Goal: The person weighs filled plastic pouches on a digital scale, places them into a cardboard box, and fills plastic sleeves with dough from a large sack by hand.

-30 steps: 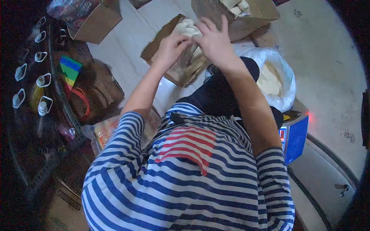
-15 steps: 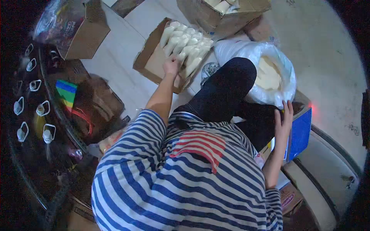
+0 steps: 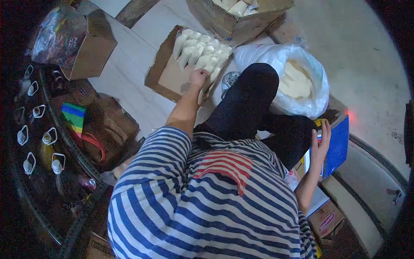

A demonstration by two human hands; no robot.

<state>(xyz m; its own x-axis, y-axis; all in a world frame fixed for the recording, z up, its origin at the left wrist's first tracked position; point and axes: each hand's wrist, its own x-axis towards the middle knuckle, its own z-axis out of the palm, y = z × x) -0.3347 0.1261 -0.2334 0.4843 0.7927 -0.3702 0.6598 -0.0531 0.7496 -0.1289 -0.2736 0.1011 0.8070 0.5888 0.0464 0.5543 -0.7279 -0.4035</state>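
Note:
My left hand (image 3: 198, 78) is closed in a fist over an open, shallow cardboard box (image 3: 166, 80). It touches the edge of several clear plastic bags of pale powder (image 3: 199, 51) packed in rows there; what its fingers grip is hidden. On the other side, my right hand (image 3: 320, 140) has its fingers stretched out, beside a blue panel (image 3: 337, 144) and a partly hidden bright screen. A large white plastic sack (image 3: 320, 95) stands open beyond this hand, with pale powder (image 3: 295, 82) inside.
Behind the shallow box stands a bigger carton (image 3: 241, 28) holding white packets. At left are a carton with plastic-wrapped goods (image 3: 97, 47) and several handled bottles (image 3: 49, 137). A brown carton (image 3: 327, 220) sits low at right. My bent knee (image 3: 263, 82) is between box and sack.
My left fist has shifted slightly right along the bags. My right hand has drawn down from the sack's rim toward the blue panel. The whole view has also shifted a little.

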